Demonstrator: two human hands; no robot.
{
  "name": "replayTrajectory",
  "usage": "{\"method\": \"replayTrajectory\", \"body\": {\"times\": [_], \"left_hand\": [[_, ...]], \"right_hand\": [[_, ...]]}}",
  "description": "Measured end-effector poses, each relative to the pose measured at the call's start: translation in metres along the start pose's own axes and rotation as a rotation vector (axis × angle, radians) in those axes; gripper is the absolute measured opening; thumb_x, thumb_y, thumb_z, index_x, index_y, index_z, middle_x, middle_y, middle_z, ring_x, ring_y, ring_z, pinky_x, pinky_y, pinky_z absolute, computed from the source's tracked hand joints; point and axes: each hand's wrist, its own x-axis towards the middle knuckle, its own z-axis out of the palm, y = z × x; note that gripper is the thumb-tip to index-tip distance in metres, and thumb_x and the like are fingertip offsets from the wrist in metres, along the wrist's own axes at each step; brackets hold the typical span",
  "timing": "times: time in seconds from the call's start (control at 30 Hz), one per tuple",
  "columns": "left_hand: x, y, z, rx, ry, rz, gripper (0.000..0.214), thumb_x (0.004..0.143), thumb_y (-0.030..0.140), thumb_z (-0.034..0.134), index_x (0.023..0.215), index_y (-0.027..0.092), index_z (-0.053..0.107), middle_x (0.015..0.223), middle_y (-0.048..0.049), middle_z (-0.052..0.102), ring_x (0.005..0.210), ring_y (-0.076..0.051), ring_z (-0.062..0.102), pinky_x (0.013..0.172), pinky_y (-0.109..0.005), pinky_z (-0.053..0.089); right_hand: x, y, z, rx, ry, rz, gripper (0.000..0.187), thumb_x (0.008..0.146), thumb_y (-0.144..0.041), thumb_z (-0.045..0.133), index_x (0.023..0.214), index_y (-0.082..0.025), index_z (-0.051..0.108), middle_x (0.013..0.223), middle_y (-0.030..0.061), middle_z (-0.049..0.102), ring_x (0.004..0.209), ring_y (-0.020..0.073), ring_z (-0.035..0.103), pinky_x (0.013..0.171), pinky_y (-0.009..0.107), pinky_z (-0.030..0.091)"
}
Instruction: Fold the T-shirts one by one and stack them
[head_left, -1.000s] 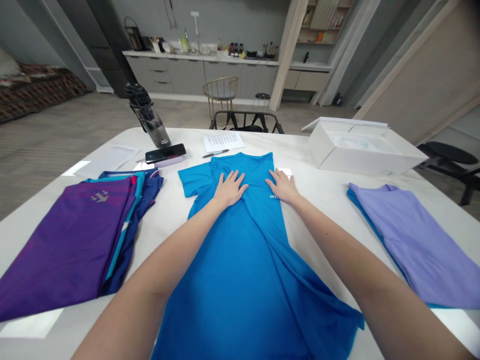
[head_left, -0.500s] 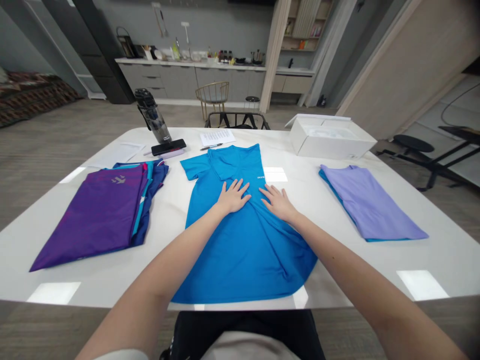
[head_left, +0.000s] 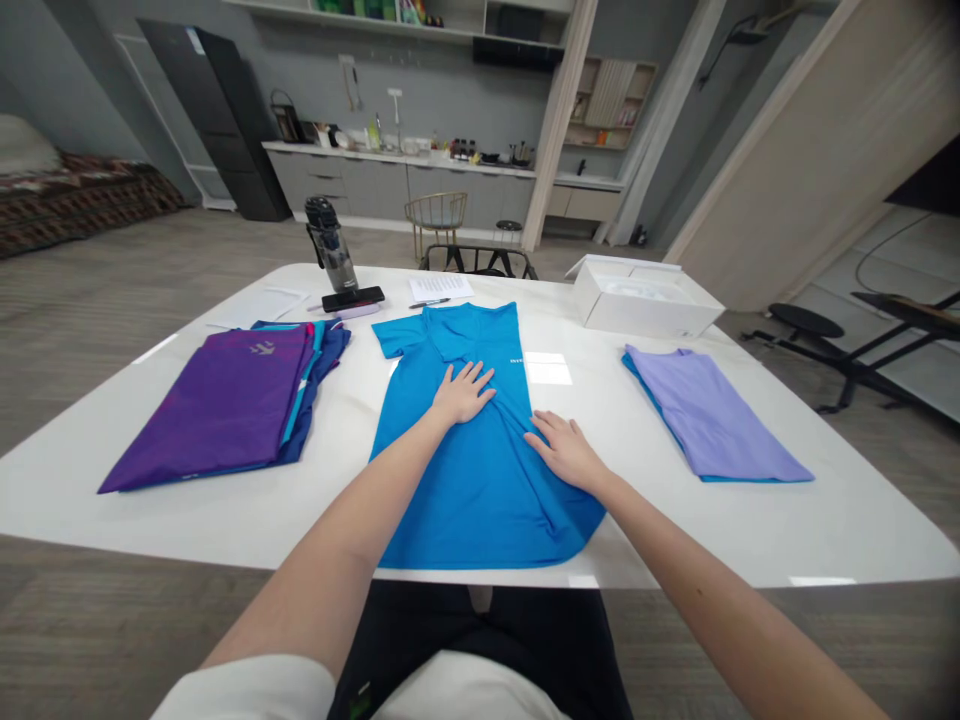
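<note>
Head view: blue shirt [head_left: 480, 480] lies flat mid-counter [head_left: 750, 520], long axis running away from the person w/ collar far, left hand [head_left: 461, 392] spread flat higher up, right hand [head_left: 564, 450] spread flat nearer the hem, neither gripping anything.

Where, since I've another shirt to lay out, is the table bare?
Bare strips lie between the purple shirt stack and the blue shirt, and between it and the lilac shirt. The far edge is crowded: water bottle, phone, paper, white box.
</note>
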Motion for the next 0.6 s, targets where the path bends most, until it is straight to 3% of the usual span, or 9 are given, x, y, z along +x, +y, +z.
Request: {"method": "replayTrajectory", "body": {"times": [0.1, 0.17, 0.27, 0.37, 0.47, 0.6], "left_hand": [[0.001, -0.001, 0.001, -0.001, -0.004, -0.006, 0.066, 0.104, 0.062, 0.020, 0.163, 0.035, 0.028, 0.172, -0.0023, 0.020, 0.160, -0.026, 0.015, 0.127, -0.060, 0.007], [0.000, 0.000, 0.000, -0.006, 0.002, -0.007, 0.065, 0.104, 0.062, 0.021, 0.163, 0.034, 0.030, 0.172, -0.0035, 0.022, 0.159, -0.027, 0.016, 0.126, -0.061, 0.008], [-0.006, 0.006, -0.003, 0.021, 0.099, 0.023, 0.059, 0.106, 0.053, 0.026, 0.157, 0.028, 0.043, 0.165, -0.0095, 0.039, 0.155, -0.028, 0.030, 0.127, -0.059, 0.009], [-0.019, 0.017, -0.006, 0.061, 0.181, 0.158, 0.047, 0.106, 0.036, 0.032, 0.143, 0.023, 0.059, 0.148, -0.0118, 0.058, 0.141, -0.024, 0.048, 0.126, -0.050, 0.017], [-0.035, 0.031, -0.005, 0.061, 0.152, 0.287, 0.043, 0.104, 0.024, 0.035, 0.136, 0.024, 0.063, 0.141, -0.0100, 0.063, 0.133, -0.021, 0.054, 0.121, -0.044, 0.027], [-0.056, 0.053, -0.003, 0.048, 0.160, 0.344, 0.042, 0.105, 0.021, 0.034, 0.136, 0.024, 0.062, 0.139, -0.0094, 0.064, 0.132, -0.021, 0.053, 0.120, -0.045, 0.026]], "right_hand": [[-0.018, -0.007, -0.007, -0.031, 0.054, 0.030, 0.055, 0.101, -0.060, 0.047, 0.137, -0.021, 0.062, 0.141, 0.0156, 0.062, 0.129, 0.0304, 0.056, 0.108, 0.047, 0.042], [-0.028, -0.012, -0.013, -0.057, 0.042, 0.071, 0.047, 0.099, -0.055, 0.054, 0.130, -0.021, 0.065, 0.129, 0.0151, 0.067, 0.119, 0.0304, 0.062, 0.098, 0.043, 0.047], [-0.039, -0.016, -0.019, -0.102, 0.013, 0.120, 0.035, 0.101, -0.043, 0.052, 0.125, -0.021, 0.066, 0.122, 0.0137, 0.071, 0.115, 0.0309, 0.064, 0.094, 0.044, 0.046], [-0.045, -0.019, -0.018, -0.148, 0.022, 0.130, 0.033, 0.103, -0.036, 0.047, 0.127, -0.021, 0.063, 0.123, 0.0139, 0.071, 0.116, 0.0318, 0.064, 0.094, 0.045, 0.044], [-0.048, -0.023, -0.015, -0.159, 0.045, 0.128, 0.034, 0.104, -0.034, 0.044, 0.128, -0.019, 0.062, 0.124, 0.0149, 0.071, 0.115, 0.0325, 0.064, 0.093, 0.045, 0.044], [-0.051, -0.025, -0.011, -0.147, 0.086, 0.143, 0.032, 0.104, -0.034, 0.045, 0.129, -0.019, 0.060, 0.123, 0.0147, 0.071, 0.114, 0.0320, 0.065, 0.094, 0.044, 0.042]]}}
